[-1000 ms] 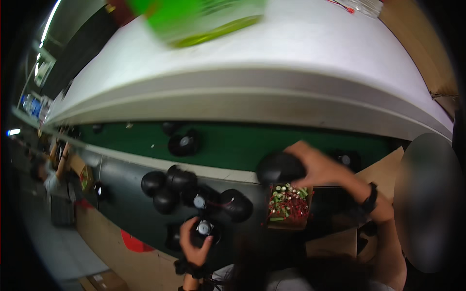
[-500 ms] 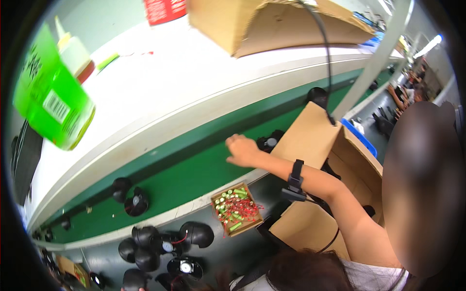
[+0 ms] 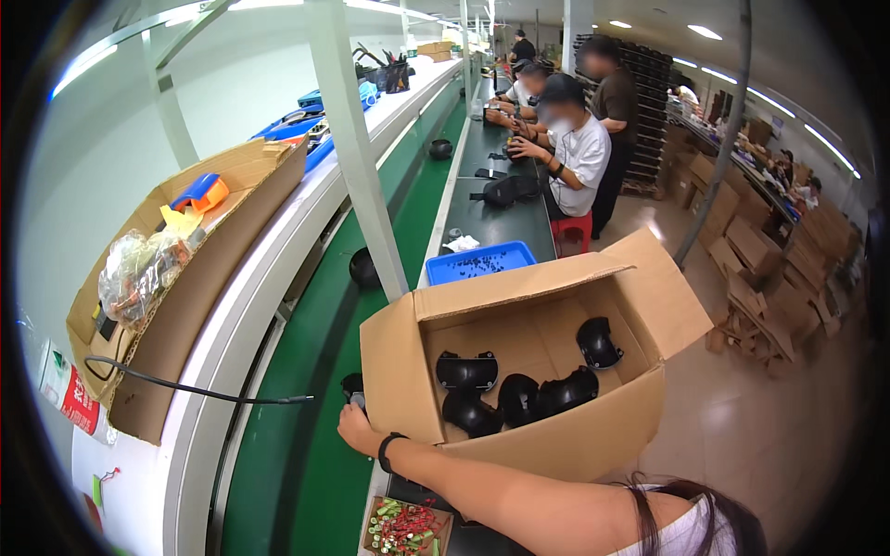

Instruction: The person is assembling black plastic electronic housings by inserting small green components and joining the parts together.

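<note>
Currently, the right hand (image 3: 353,429) is sitting at a black part (image 3: 351,383) on the green belt (image 3: 297,486), just beside the big cardboard box (image 3: 565,452); can't tell whether its grip is clamping the part, and the left hand is sitting out of view. That box is holding several black shells (image 3: 466,372), and the blue tray (image 3: 515,253) beyond it is carrying small black bits (image 3: 477,265). Small carton (image 3: 446,538) near the forearm (image 3: 468,474) is holding green cylinders (image 3: 387,509) with red wires (image 3: 417,521).
</note>
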`<state>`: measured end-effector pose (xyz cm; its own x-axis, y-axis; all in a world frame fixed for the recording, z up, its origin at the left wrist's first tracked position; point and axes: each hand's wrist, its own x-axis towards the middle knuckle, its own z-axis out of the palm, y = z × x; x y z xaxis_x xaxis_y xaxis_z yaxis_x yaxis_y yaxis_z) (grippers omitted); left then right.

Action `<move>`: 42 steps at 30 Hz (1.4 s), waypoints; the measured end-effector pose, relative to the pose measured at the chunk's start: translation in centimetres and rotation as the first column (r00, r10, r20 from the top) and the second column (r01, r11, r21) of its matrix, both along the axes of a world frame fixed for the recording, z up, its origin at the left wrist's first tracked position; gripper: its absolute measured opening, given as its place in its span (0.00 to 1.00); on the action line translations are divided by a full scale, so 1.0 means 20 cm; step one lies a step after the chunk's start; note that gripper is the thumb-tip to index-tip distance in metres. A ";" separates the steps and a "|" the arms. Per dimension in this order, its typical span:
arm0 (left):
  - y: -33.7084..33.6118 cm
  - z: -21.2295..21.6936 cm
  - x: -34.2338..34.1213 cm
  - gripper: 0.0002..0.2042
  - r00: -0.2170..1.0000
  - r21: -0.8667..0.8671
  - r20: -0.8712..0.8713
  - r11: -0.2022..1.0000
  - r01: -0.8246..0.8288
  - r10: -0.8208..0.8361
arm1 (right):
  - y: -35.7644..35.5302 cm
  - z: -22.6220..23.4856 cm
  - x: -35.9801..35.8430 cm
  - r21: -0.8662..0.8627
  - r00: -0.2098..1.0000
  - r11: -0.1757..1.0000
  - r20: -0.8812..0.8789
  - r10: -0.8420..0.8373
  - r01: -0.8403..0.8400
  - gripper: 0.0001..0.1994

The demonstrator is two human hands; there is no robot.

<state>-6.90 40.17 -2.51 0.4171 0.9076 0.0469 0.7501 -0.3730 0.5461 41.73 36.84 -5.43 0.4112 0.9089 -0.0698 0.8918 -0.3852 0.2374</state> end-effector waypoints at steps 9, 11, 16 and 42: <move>0.00 0.01 0.15 0.24 0.994 -0.306 0.035 0.946 0.105 -0.100 | 0.12 0.28 -0.17 0.586 0.469 0.792 -0.659 0.588 -0.171 0.14; -0.06 -0.01 0.12 0.24 0.997 -0.380 0.031 0.921 0.080 -0.074 | 0.06 0.43 -0.45 0.569 0.309 0.753 -0.689 0.656 -0.330 0.14; -0.19 -0.06 0.32 0.23 0.988 -0.545 0.086 0.823 0.157 -0.131 | -0.27 0.54 -0.85 0.651 -0.155 0.362 -0.597 0.787 -0.667 0.16; -3.32 0.66 0.17 0.23 0.163 -0.998 0.044 0.052 -0.046 0.986 | -1.11 0.63 -0.99 0.240 -0.204 -0.083 -0.542 0.815 -0.967 0.06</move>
